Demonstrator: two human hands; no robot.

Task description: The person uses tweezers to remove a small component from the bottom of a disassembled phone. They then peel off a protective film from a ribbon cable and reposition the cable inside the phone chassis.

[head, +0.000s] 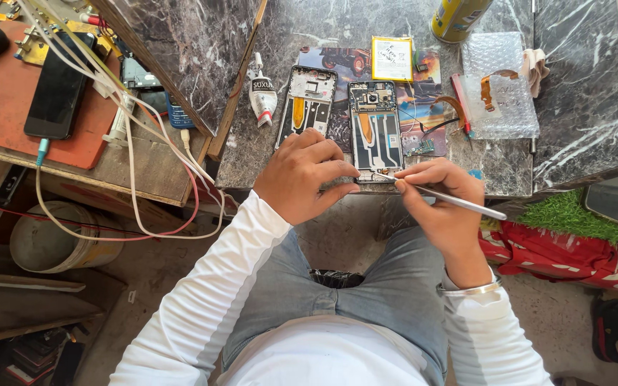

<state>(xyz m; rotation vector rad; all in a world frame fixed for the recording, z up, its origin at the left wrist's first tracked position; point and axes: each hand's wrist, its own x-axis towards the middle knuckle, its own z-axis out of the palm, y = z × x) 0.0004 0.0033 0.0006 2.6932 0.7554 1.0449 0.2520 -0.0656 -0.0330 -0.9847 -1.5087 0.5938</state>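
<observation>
From my head cam: my left hand pins the open phone at the table edge so it can't slide, fingers together; right hand pinches tweezers, tip probably at the bottom connector.

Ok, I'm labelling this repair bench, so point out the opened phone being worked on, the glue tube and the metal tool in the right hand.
opened phone (375,129), head view, on its exposed middle.
glue tube (263,96), head view, on its white body.
metal tool (463,204), head view, on its shaft.
</observation>
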